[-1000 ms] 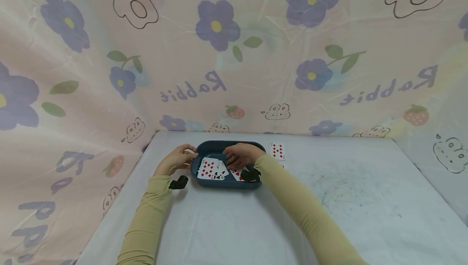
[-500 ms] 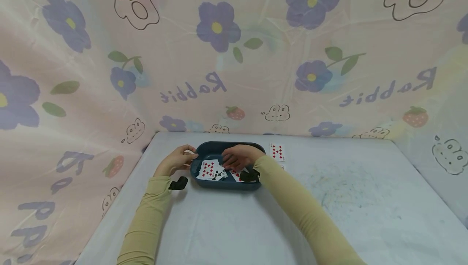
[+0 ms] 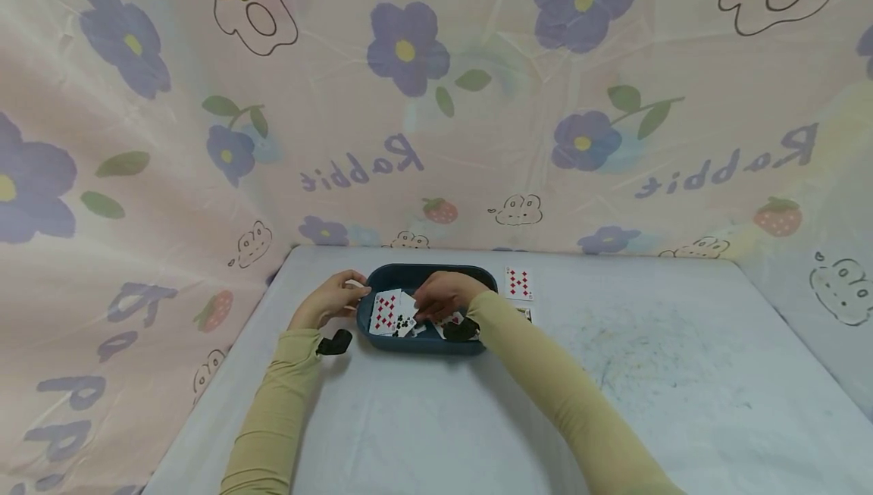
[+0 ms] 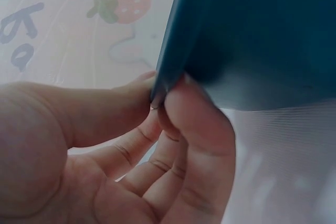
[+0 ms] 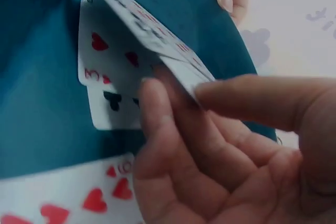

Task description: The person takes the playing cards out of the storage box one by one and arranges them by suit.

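Observation:
A dark blue oval tray (image 3: 430, 346) stands on the table with playing cards inside. At its left end my left hand (image 3: 330, 300) pinches the rim, thumb on one side and forefinger on the other; the tray wall (image 4: 262, 40) fills much of the left wrist view. My right hand (image 3: 446, 294) reaches into the tray. Between its thumb and fingers it pinches several tilted cards (image 5: 149, 32), the ones with a diamonds card (image 3: 385, 311) showing. Beneath them lie a three of hearts (image 5: 97, 59) and a clubs card (image 5: 107, 115). Closer to the wrist lies another hearts card (image 5: 68, 198).
Right of the tray, a diamonds card (image 3: 519, 283) lies face up on the white table (image 3: 409, 419). A second card (image 3: 524, 314) below it is mostly hidden by the right sleeve. A patterned curtain (image 3: 477, 123) hangs behind the table and along its left side.
My right hand's fingers have come together on the cards at the tray's left, and these cards now tilt up. My left hand stays on the rim.

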The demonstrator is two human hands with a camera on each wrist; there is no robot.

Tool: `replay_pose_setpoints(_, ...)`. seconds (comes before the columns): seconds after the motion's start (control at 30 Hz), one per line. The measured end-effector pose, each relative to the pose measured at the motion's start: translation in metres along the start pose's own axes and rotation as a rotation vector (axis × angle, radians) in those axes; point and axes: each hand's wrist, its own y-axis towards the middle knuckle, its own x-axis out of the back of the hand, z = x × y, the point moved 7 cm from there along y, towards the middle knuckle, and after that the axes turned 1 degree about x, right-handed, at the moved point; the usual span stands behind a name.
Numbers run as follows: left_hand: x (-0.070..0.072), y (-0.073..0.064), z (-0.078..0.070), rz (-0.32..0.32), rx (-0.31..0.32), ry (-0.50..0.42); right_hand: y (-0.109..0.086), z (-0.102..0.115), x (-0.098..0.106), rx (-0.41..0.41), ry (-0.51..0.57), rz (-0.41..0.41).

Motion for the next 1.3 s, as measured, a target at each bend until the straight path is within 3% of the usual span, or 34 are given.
replay_pose_setpoints(0.27, -0.002, 0.003, 0.001, 0.004, 0.009, 0.012, -0.013, 0.003, 0.033, -0.003, -0.120, -0.184)
replay_pose_setpoints(0.5, 0.000, 0.004, 0.001, -0.002, 0.008, 0.015, -0.023, 0.008, 0.058, -0.012, -0.143, -0.292)
replay_pose_setpoints(0.83, -0.001, 0.002, 0.001, -0.001, 0.002, 0.021, -0.048, 0.014, 0.087, 0.106, -0.149, -0.370)
replay_pose_setpoints(0.97, -0.001, 0.002, 0.001, -0.001, 0.004, 0.014, -0.063, 0.018, 0.101, 0.191, -0.130, -0.355)
replay_pose_setpoints(1.1, -0.001, 0.003, 0.001, 0.005, 0.000, 0.005, -0.079, 0.015, 0.121, 0.252, -0.102, -0.342)
replay_pose_setpoints(1.3, -0.001, 0.002, 0.000, 0.011, 0.002, 0.012, -0.101, -0.002, 0.158, 0.266, -0.096, -0.413)
